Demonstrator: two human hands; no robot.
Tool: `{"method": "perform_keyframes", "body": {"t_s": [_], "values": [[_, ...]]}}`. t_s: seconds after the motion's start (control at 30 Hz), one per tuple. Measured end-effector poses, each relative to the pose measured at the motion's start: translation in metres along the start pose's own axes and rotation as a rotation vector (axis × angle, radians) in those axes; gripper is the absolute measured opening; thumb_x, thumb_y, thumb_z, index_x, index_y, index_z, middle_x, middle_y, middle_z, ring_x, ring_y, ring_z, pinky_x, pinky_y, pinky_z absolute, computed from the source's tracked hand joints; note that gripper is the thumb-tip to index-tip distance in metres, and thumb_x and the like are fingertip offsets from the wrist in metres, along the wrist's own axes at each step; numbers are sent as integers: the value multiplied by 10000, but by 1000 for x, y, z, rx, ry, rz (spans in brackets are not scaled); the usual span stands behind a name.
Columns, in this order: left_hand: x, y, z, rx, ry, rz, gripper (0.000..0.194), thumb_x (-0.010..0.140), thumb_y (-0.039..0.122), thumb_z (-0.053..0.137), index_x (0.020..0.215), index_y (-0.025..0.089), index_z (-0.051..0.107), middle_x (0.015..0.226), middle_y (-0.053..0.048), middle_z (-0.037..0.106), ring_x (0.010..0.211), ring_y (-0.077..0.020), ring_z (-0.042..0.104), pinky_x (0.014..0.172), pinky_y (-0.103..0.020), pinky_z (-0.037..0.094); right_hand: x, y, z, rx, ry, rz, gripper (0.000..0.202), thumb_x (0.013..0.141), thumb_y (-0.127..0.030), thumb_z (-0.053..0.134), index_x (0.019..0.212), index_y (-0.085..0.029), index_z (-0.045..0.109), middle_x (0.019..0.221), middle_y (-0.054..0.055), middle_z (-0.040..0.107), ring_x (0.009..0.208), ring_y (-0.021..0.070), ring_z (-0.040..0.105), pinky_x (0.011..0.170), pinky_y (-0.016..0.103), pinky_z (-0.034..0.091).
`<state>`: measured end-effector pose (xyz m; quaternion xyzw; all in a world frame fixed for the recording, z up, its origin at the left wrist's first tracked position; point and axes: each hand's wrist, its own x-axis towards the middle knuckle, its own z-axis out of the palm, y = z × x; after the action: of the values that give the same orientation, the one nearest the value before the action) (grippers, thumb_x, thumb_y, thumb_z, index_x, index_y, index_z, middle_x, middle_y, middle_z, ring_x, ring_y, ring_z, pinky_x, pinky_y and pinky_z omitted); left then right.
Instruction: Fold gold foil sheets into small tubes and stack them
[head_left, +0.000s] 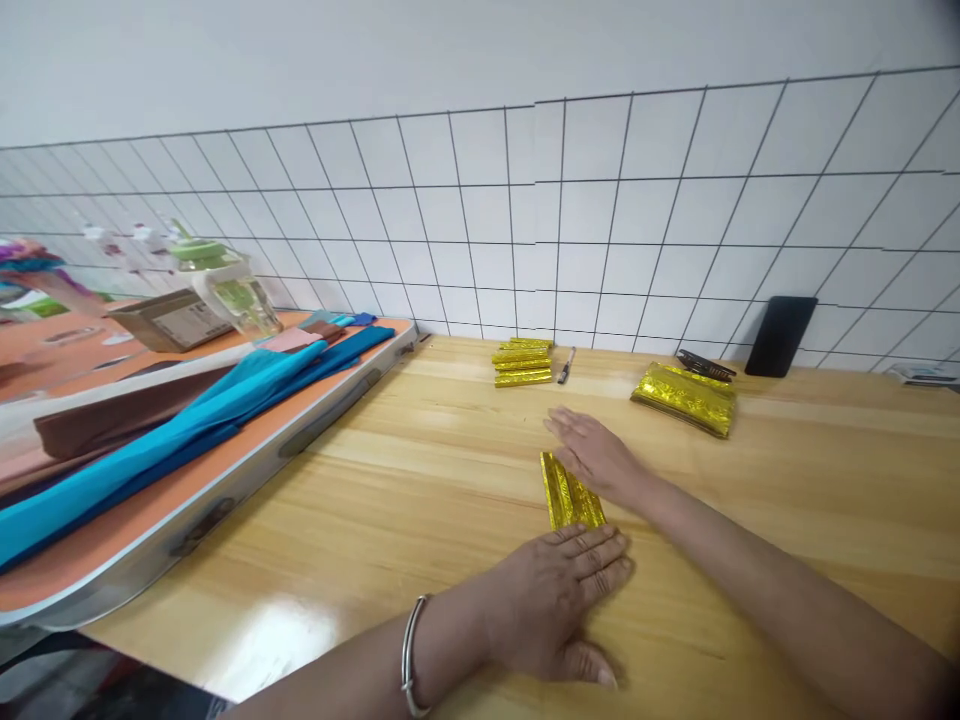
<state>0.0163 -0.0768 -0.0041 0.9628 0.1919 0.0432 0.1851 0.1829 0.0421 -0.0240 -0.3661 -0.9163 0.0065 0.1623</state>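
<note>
on the near end of the gold foil piece [576, 497], left hand [551, 600] lies flat and open, gripping nothing. right hand [598, 460] is open too, at the far end, no grip i can see. past that, gold stack [686, 398], then gold strips [523, 363] beside a pen [566, 366], black phone [781, 337] against the wall [480, 220].

Both hands [559, 600] flat on gold foil pc [576, 495] on wood tbl [360, 500], pen [566, 366] nr wall [480, 220].
</note>
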Motion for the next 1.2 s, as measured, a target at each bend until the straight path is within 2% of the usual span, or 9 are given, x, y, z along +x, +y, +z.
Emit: {"method": "perform_keyframes", "body": {"t_s": [0.07,0.17,0.27,0.37,0.57,0.8,1.03,1.13,1.2], "values": [[-2,-2,3,2,39,-5,806,839,603,427,1426,101,196,1475,-148,213,1368,-272,166,1129,-378,119,-25,-18,-8,183,-50,-57,490,960,-365,248,1407,-169,290,1457,80,307,1350,177,224,1102,385,217],[-2,-7,10,-14,88,-15,805,795,635,471,1384,111,311,1396,-152,382,1311,-289,307,1115,-386,156,-49,-36,-16,338,-308,-224,527,947,-429,290,1426,-214,243,1475,58,258,1358,204,197,1106,417,200],[-1,-10,13,-37,103,-19,803,771,642,497,1351,103,368,1350,-153,443,1273,-285,364,1110,-368,170,-49,-37,-18,349,-421,-193,555,941,-461,295,1435,-227,198,1492,51,190,1372,217,131,1121,423,135],[-2,-10,7,-64,83,-13,816,804,616,474,1398,94,275,1404,-147,371,1317,-263,298,1118,-343,153,-35,-28,-14,325,-462,-206,549,948,-460,265,1440,-242,154,1497,33,162,1377,202,94,1128,410,91],[-3,-5,-8,-104,8,-37,771,866,591,373,1431,103,181,1489,-127,167,1375,-233,147,1135,-347,90,-8,-6,2,195,-419,-167,534,944,-479,246,1435,-290,154,1510,2,107,1380,199,77,1119,412,93],[1,5,-9,-58,-40,-62,798,851,591,407,1431,96,175,1497,-125,127,1379,-259,95,1138,-381,81,8,8,16,97,-333,-151,534,937,-496,244,1425,-281,223,1511,22,133,1377,213,107,1104,413,124],[-7,33,-7,-174,-61,2,691,893,482,413,1433,116,183,1500,-96,126,1383,-232,79,1147,-370,77,6,6,15,65,-313,-160,552,933,-511,235,1427,-266,222,1514,38,116,1376,217,109,1099,414,119],[-18,36,-15,-278,-126,115,489,950,298,328,1414,155,264,1480,-45,228,1375,-161,147,1146,-302,124,5,6,17,67,-315,-160,553,933,-512,235,1426,-263,229,1512,41,126,1374,222,121,1096,415,125],[-25,30,-18,-324,-68,141,482,935,339,372,1378,149,342,1448,-54,314,1360,-162,215,1130,-294,195,6,8,19,75,-317,-163,554,929,-517,245,1425,-269,233,1511,37,131,1373,224,124,1094,414,129]]}}
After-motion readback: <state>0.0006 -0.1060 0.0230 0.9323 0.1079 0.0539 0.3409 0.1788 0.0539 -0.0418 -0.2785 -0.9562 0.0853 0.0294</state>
